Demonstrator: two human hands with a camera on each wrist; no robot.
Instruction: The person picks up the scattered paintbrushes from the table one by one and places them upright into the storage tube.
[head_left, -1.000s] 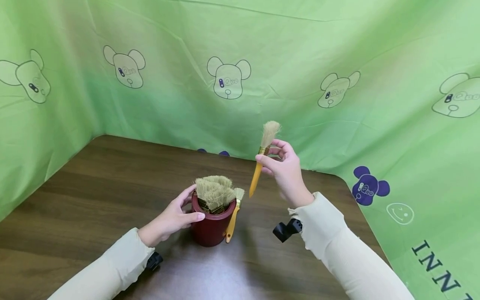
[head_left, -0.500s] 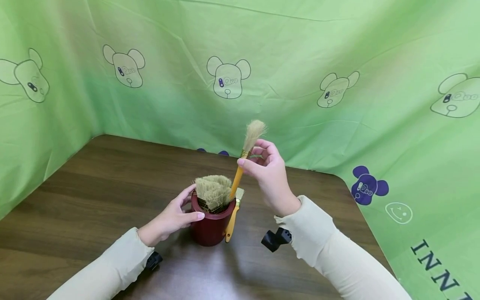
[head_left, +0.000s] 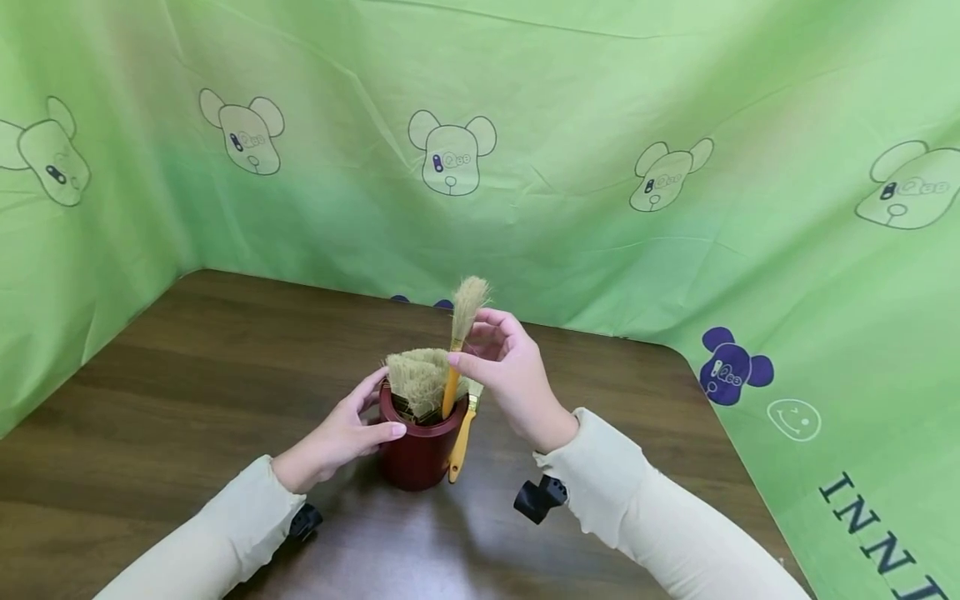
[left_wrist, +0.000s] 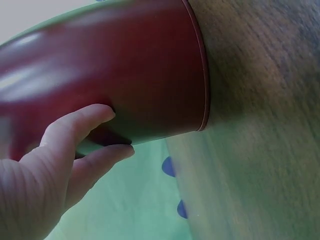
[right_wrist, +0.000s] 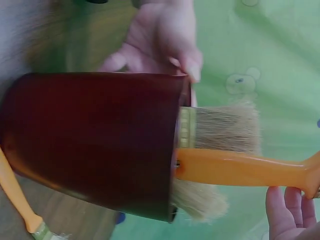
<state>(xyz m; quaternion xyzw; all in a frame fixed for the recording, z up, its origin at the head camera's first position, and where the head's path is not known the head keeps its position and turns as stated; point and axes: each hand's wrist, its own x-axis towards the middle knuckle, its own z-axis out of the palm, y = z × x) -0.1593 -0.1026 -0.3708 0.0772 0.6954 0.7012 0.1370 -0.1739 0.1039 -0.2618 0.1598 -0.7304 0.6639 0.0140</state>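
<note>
A dark red cup (head_left: 418, 458) stands upright on the table, several paintbrushes (head_left: 416, 379) inside it, pale bristles up. My left hand (head_left: 341, 437) grips it, thumb over the near rim; the left wrist view has fingertips on the wall of the cup (left_wrist: 130, 65). Between thumb and fingers, my right hand (head_left: 517, 379) pinches another paintbrush (head_left: 452, 387) near its ferrule, bristles up. In the right wrist view the orange handle's (right_wrist: 235, 167) end is right at the cup's mouth. The lower parts of the brushes inside are hidden by the cup.
One more orange-handled paintbrush (head_left: 460, 450) lies at the cup's right side, bristle end partly behind the right hand. The brown wooden table (head_left: 187, 400) ends at a green printed cloth (head_left: 360, 217) behind and on both sides. Black wrist devices (head_left: 540, 498) hang below the sleeves.
My right hand has moved left and down, bringing its paintbrush from beside the cup to the cup's mouth. The left hand and cup have stayed in place.
</note>
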